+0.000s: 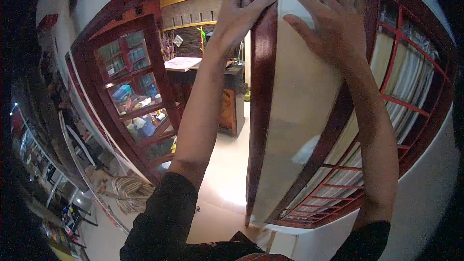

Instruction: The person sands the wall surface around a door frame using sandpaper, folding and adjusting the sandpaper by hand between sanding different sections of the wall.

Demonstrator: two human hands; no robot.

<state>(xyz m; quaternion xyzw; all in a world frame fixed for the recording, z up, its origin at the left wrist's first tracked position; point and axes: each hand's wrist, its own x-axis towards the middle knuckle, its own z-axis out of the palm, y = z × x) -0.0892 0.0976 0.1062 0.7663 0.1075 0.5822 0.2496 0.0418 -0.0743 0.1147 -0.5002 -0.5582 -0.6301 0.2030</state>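
Observation:
My left hand (241,14) is raised to the upper part of a dark red wooden door post (264,67). Its thumb lies across the front of the post, and the other fingers are bent at the inner edge, partly hidden. To the right, my right hand (336,24) is spread with fingers apart against a pale wall panel (302,92), near its top. Nothing shows in that hand. Both arms reach upward in black short sleeves.
Left of the opening stands a red-framed glass door (150,92). Beyond it are a dark carved counter (232,99) and a pale floor (224,164). A red window grille (386,87) with whitish curtains is at right. A coiled bundle (128,194) lies at lower left.

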